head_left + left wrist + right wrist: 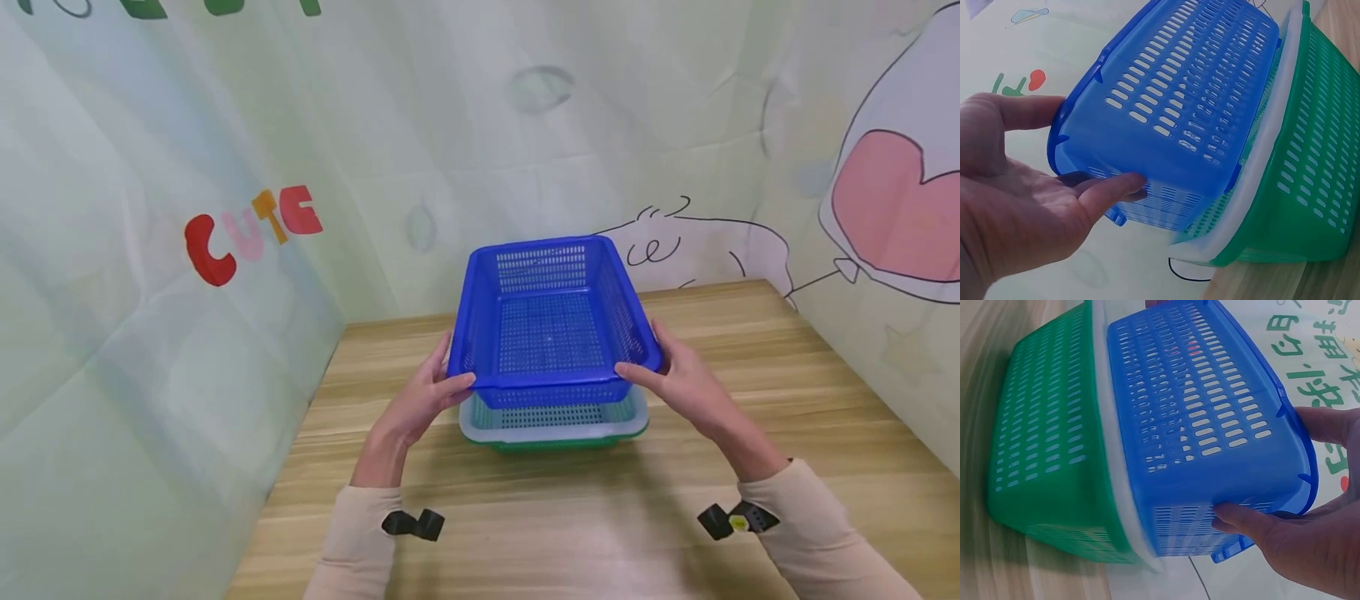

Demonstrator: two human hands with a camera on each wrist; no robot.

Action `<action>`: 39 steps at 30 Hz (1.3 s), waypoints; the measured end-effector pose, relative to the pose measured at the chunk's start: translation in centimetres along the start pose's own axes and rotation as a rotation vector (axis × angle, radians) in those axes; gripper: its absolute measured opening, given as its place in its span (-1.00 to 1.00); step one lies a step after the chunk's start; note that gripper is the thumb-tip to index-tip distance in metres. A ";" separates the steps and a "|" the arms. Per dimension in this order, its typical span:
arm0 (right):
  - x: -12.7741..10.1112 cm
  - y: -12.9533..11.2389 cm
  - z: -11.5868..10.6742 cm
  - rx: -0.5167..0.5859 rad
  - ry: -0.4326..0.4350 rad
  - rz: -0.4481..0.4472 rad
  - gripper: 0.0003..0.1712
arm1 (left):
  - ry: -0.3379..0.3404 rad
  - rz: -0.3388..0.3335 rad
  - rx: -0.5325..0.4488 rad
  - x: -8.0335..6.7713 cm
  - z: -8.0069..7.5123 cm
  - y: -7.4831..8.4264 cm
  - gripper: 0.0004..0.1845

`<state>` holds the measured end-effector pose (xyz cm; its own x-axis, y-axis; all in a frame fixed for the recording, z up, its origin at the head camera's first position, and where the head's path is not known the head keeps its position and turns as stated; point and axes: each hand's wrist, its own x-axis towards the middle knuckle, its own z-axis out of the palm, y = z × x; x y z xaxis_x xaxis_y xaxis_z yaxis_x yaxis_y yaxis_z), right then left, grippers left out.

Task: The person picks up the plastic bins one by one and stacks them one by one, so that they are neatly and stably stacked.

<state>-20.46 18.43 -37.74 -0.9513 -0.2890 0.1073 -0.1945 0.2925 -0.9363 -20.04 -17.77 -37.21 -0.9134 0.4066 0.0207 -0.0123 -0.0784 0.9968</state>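
A blue slotted plastic basket (pixel 551 329) is lifted partway out of a white basket (pixel 555 425), which sits nested in a green one (pixel 551 446) on the wooden table (pixel 525 525). My left hand (pixel 427 396) grips the blue basket's near-left rim, thumb on the front wall and fingers behind the side. My right hand (pixel 678 375) grips the near-right rim the same way. In the left wrist view my left hand (pixel 1029 206) holds the blue basket (pixel 1179 106) above the green basket (pixel 1297 162). In the right wrist view my right hand (pixel 1291 531) clasps the blue basket's (pixel 1210 419) rim.
The table stands in a corner of pale green printed backdrop, with red "CUTE" letters (pixel 251 229) on the left wall and a cartoon drawing (pixel 892 208) on the right. Bare tabletop lies in front of and to the right of the baskets.
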 end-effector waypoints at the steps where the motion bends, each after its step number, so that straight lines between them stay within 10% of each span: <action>1: 0.0 0.1 0.0 -0.006 -0.001 0.006 0.12 | -0.004 0.000 -0.001 0.0 -0.1 -0.1 -0.08; 39: -0.4 3.6 0.7 0.054 -0.163 -0.077 0.05 | 0.012 -0.004 0.127 0.0 -0.3 -3.4 -0.09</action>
<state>-20.64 18.91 -41.44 -0.8820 -0.4536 0.1280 -0.2480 0.2158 -0.9444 -20.08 -17.75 -40.58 -0.9184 0.3954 0.0170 0.0352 0.0390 0.9986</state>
